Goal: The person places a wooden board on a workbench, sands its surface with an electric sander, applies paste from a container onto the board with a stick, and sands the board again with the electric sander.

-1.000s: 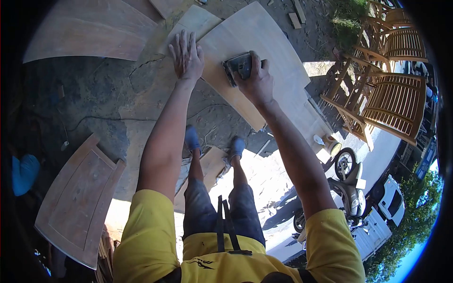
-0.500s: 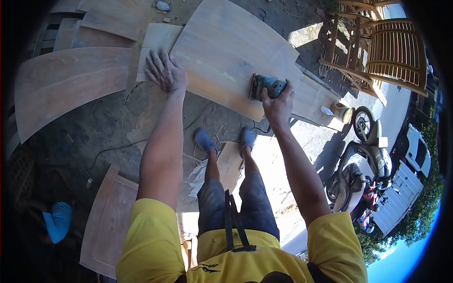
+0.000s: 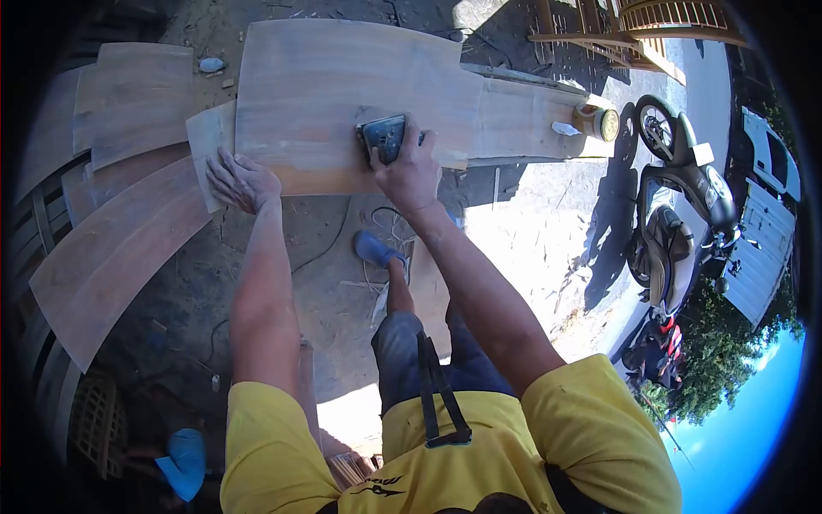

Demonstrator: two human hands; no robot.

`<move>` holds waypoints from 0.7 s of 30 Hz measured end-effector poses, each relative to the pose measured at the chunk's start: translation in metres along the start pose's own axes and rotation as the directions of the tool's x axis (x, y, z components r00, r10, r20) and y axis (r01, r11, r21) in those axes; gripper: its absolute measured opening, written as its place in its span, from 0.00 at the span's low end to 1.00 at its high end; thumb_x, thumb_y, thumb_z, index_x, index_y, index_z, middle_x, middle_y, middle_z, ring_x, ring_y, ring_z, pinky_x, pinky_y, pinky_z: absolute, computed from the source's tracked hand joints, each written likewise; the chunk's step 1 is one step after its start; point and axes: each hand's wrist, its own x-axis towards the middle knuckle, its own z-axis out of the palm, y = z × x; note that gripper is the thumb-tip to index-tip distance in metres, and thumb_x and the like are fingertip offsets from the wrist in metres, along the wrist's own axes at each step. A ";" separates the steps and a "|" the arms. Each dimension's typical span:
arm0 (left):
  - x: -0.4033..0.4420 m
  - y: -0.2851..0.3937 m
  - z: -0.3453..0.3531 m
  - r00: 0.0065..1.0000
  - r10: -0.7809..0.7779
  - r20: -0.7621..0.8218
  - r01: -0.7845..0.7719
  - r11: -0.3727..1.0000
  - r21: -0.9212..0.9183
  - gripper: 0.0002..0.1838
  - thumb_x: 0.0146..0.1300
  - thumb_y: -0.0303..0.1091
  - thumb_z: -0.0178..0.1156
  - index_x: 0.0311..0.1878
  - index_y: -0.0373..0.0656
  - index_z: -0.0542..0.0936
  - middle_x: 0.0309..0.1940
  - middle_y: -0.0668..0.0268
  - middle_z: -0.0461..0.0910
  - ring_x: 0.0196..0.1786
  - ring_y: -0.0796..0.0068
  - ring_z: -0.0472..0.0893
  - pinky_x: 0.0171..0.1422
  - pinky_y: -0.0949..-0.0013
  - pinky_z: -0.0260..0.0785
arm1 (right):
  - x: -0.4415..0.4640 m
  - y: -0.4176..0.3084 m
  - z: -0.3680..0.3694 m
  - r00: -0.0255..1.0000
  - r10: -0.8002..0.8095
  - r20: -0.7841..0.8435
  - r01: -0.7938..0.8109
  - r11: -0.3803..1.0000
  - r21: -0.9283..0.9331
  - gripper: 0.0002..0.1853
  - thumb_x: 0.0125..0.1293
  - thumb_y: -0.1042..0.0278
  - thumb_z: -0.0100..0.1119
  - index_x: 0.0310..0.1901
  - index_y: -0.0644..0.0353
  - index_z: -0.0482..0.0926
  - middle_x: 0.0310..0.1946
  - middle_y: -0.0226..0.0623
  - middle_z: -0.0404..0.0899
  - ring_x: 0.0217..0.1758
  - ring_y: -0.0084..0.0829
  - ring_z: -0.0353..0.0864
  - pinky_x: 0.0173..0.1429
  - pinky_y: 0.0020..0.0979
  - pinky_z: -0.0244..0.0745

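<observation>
A dark power sander [image 3: 383, 140] rests on a wide wooden panel [image 3: 342, 81], near its front edge. My right hand [image 3: 409, 171] is wrapped round the sander from its right side. At the panel's left end, my left hand [image 3: 243, 182] lies with fingers extended on a smaller pale board [image 3: 208, 137], which sits against or partly under the panel; which one cannot be made out. Dust whitens the fingers of my left hand.
More curved panels [image 3: 128, 248] lie at the left. A narrower board [image 3: 522, 120] extends rightward, bearing a tub [image 3: 606, 124]. A cable [image 3: 330, 244] crosses the ground. Slatted wooden chairs [image 3: 676, 17] stand at upper right, a motorcycle [image 3: 672, 214] at right. A blue-clothed person [image 3: 184, 463] is at lower left.
The view has turned, so the panel now lies more level across it. My right hand has moved the sander leftward along the panel, nearer my left hand, which stays on the smaller board.
</observation>
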 end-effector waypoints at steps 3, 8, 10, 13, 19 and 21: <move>0.002 0.001 0.001 1.000 -0.014 0.010 0.014 1.000 0.019 0.27 0.86 0.45 0.41 0.82 0.53 0.70 0.85 0.58 0.62 0.87 0.53 0.58 0.90 0.43 0.46 | -0.001 0.074 -0.034 0.986 0.088 -0.140 -0.103 0.990 -0.100 0.47 0.61 0.54 0.78 0.78 0.51 0.63 0.58 0.57 0.73 0.46 0.64 0.87 0.48 0.60 0.87; 0.001 0.002 0.001 1.000 -0.026 0.008 0.026 1.000 0.015 0.28 0.87 0.46 0.39 0.83 0.53 0.69 0.86 0.59 0.61 0.88 0.53 0.57 0.90 0.45 0.44 | 0.003 0.143 -0.058 0.930 0.208 -0.303 -0.255 0.958 -0.127 0.49 0.62 0.52 0.79 0.78 0.60 0.61 0.58 0.61 0.74 0.54 0.65 0.84 0.57 0.56 0.84; -0.001 -0.002 0.005 1.000 -0.023 0.018 0.023 1.000 0.003 0.28 0.87 0.46 0.39 0.83 0.52 0.69 0.86 0.58 0.61 0.88 0.53 0.56 0.90 0.44 0.44 | 0.001 0.116 -0.052 0.944 0.177 -0.280 -0.228 0.960 -0.164 0.48 0.62 0.53 0.79 0.78 0.59 0.62 0.57 0.62 0.74 0.52 0.65 0.85 0.54 0.57 0.84; 0.003 -0.001 0.005 0.999 -0.022 0.025 0.022 1.000 -0.015 0.28 0.87 0.46 0.38 0.83 0.52 0.69 0.86 0.57 0.60 0.89 0.53 0.55 0.90 0.43 0.44 | -0.007 0.062 -0.032 0.979 0.145 -0.140 -0.149 0.989 -0.018 0.46 0.62 0.55 0.79 0.77 0.57 0.64 0.55 0.56 0.74 0.50 0.63 0.85 0.51 0.57 0.85; 0.001 0.000 0.001 0.997 -0.048 0.062 0.048 0.999 0.008 0.29 0.87 0.47 0.37 0.84 0.53 0.68 0.87 0.58 0.58 0.89 0.54 0.53 0.91 0.43 0.43 | -0.019 0.057 -0.026 0.996 0.071 -0.049 -0.072 0.997 -0.020 0.46 0.62 0.55 0.79 0.78 0.52 0.63 0.55 0.56 0.73 0.45 0.62 0.87 0.47 0.58 0.87; 0.000 0.001 0.001 0.997 -0.046 0.058 0.046 0.999 0.006 0.29 0.87 0.47 0.37 0.84 0.53 0.68 0.87 0.58 0.58 0.89 0.54 0.54 0.91 0.43 0.44 | -0.021 0.092 -0.041 0.981 0.117 -0.155 -0.126 0.991 -0.044 0.48 0.61 0.55 0.80 0.78 0.54 0.63 0.54 0.56 0.74 0.48 0.61 0.86 0.49 0.57 0.86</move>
